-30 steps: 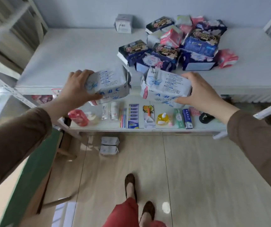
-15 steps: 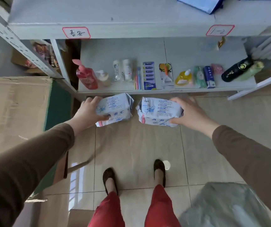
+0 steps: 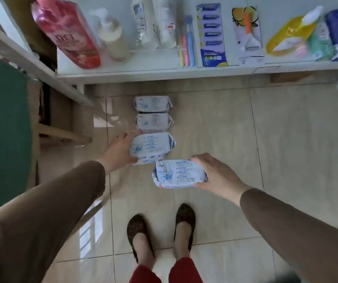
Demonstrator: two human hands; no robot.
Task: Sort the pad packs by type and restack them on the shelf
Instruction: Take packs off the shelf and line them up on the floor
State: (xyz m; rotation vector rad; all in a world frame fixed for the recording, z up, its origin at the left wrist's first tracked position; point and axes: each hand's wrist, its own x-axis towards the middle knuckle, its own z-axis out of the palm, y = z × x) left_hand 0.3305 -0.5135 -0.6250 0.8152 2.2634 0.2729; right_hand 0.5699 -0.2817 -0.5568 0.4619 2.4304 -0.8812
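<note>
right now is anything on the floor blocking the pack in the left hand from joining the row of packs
Nothing visible does. The left hand holds its pack right at the near end of the two packs on the floor, with only bare tile around them. The right hand holds its own pack nearer, off the line.

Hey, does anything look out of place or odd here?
Yes: two white pad packs lie in a row on the tiled floor, not on the shelf. The red pump bottle looks tipped, perhaps lens distortion.
</note>
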